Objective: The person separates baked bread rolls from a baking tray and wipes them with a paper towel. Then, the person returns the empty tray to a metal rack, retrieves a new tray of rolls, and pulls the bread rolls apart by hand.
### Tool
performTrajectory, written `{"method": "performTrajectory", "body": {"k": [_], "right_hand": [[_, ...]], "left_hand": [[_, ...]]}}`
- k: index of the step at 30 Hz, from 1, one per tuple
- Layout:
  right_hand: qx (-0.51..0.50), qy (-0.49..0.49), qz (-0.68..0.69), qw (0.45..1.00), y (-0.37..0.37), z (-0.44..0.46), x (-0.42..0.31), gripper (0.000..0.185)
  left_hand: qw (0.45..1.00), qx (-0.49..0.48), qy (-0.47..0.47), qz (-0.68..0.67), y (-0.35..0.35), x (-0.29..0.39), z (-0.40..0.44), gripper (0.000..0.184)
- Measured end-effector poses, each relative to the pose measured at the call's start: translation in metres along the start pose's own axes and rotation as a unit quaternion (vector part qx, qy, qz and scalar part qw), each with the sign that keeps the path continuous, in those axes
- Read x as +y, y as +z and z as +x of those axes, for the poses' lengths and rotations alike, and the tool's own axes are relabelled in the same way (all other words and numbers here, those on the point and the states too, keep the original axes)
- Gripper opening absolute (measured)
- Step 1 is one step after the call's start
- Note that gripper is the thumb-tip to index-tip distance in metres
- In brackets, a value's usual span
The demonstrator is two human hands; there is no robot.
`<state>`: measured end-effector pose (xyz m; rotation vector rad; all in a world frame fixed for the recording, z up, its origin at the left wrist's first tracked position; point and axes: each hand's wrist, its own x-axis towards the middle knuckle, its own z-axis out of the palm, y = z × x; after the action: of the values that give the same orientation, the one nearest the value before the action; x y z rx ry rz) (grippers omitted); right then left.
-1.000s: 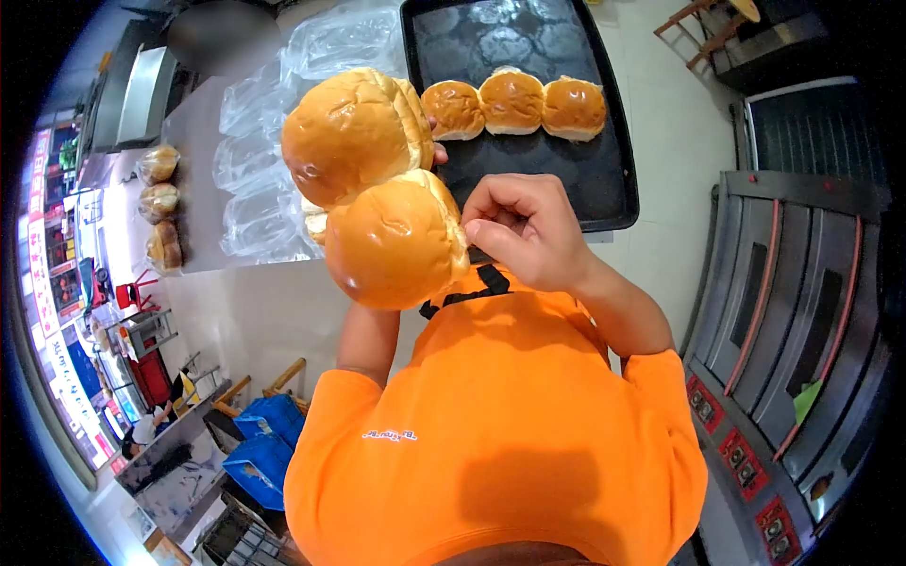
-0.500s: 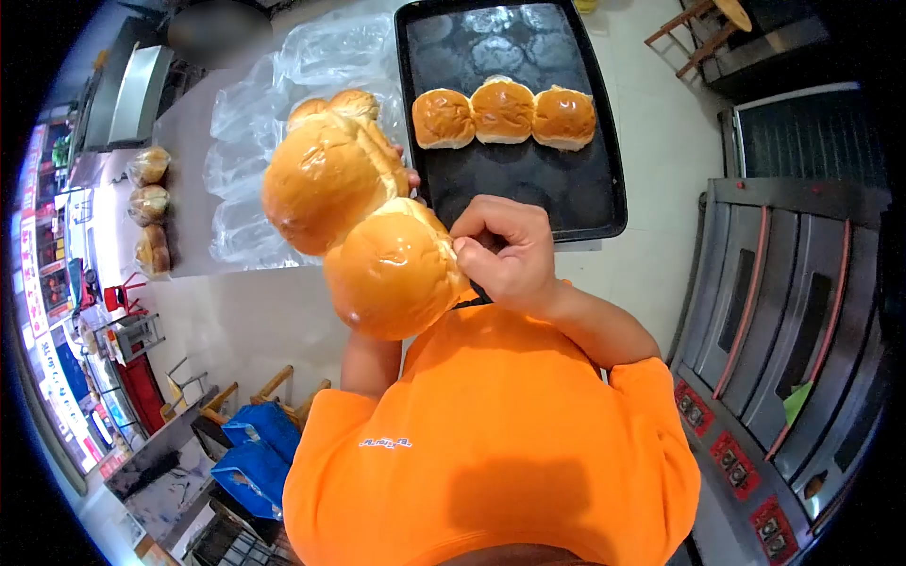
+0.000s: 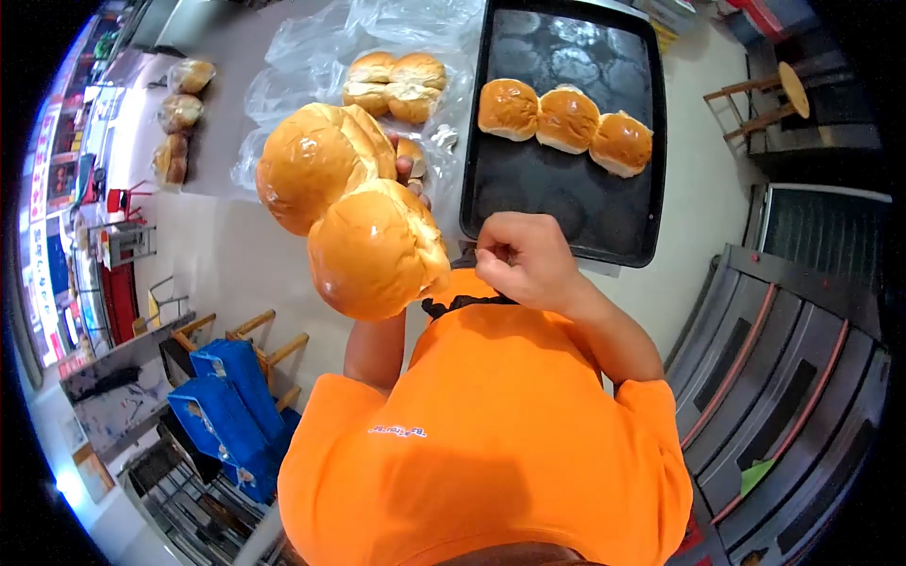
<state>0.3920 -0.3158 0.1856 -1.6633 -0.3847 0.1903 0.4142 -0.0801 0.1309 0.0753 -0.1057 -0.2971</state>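
Two joined, glossy golden buns [image 3: 370,247] are held up in front of me. My left hand [image 3: 408,172] supports them from beneath; only some fingertips show at their far edge, and the rest is hidden behind the bread. Just right of the nearer bun is my right hand [image 3: 528,259], its thumb and fingers pinched together, apart from the bread. Whatever the pinch may hold is too small to make out. Beyond the held bread, more joined buns [image 3: 415,87] lie on clear plastic bags [image 3: 307,42]. A row of three buns [image 3: 566,119] sits on a black baking tray [image 3: 528,203].
Several bagged buns [image 3: 179,111] line the table's left side. White scraps [image 3: 444,139] lie near the tray. A deck oven [image 3: 755,377] stands at right, with a wooden stool [image 3: 793,90] farther back. At lower left are a blue bag [image 3: 217,406] and wooden stool legs [image 3: 283,349].
My right hand has come away from the nearer bun's edge, leaving a gap. The view has turned, so the tray appears farther right and the buns on the bags show more.
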Motion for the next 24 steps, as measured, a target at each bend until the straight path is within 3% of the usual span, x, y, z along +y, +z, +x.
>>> {"method": "performTrajectory", "body": {"k": [2, 6, 11, 14, 16, 18, 20, 24], "right_hand": [[-0.093, 0.011, -0.116, 0.989, 0.006, -0.004, 0.020, 0.011], [-0.163, 0.022, -0.219, 0.962, 0.019, -0.004, 0.073, 0.019], [-0.129, 0.088, -0.310, 0.938, 0.022, 0.030, 0.120, 0.018], [-0.090, 0.067, -0.371, 0.922, 0.027, 0.067, 0.157, 0.020], [-0.127, 0.108, -0.407, 0.898, 0.037, 0.102, 0.167, 0.020], [-0.110, 0.018, -0.449, 0.886, 0.055, 0.123, 0.191, 0.017], [-0.113, 0.056, -0.497, 0.859, 0.073, 0.149, 0.208, 0.017], [-0.039, 0.023, -0.512, 0.858, 0.099, 0.180, 0.243, 0.014]], "left_hand": [[0.998, -0.027, 0.011, -0.057, -0.009, 0.009, -0.010, 0.084], [0.996, -0.011, 0.059, -0.066, -0.017, 0.016, -0.029, 0.085], [0.991, 0.024, 0.113, -0.071, -0.008, 0.012, -0.058, 0.080], [0.986, 0.051, 0.147, -0.059, -0.014, 0.012, -0.071, 0.077], [0.990, 0.031, 0.106, -0.082, -0.009, 0.019, -0.071, 0.075], [0.980, 0.075, 0.146, -0.116, -0.004, 0.012, -0.076, 0.081], [0.980, 0.088, 0.142, -0.110, 0.003, 0.018, -0.069, 0.085], [0.983, 0.075, 0.127, -0.113, -0.024, 0.067, -0.059, 0.083]]}}
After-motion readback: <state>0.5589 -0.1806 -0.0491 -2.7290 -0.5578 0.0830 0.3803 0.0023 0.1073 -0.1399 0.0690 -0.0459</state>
